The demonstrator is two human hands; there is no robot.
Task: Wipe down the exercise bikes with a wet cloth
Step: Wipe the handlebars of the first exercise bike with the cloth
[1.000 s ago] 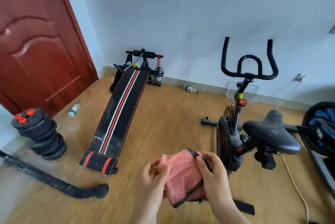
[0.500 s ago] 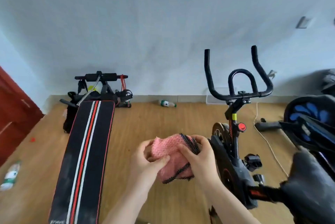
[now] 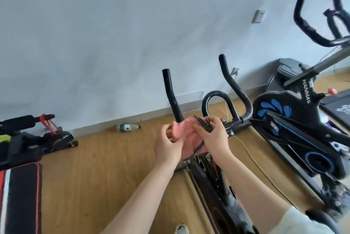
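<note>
Your left hand [image 3: 166, 143] and right hand [image 3: 213, 137] are both closed on the pink cloth [image 3: 186, 131], fingers pinching its folds, with the dark mesh trim [image 3: 203, 124] under your right thumb. You hold the cloth in the air just in front of the near bike's handlebar [image 3: 225, 99]; whether it touches the bar yet, the view does not show.

The bunched cloth could slip or wipe only a narrow strip if you press it on as it is; spread it flat first. A dripping cloth over the bike frame [image 3: 212, 182] below could wet the wooden floor [image 3: 106, 167].

A thin cord [image 3: 253, 160] trails across the floor to your right, easy to snag as you step toward the blue-and-black bike [image 3: 295, 120]. A plastic bottle [image 3: 128, 127] lies by the wall.
</note>
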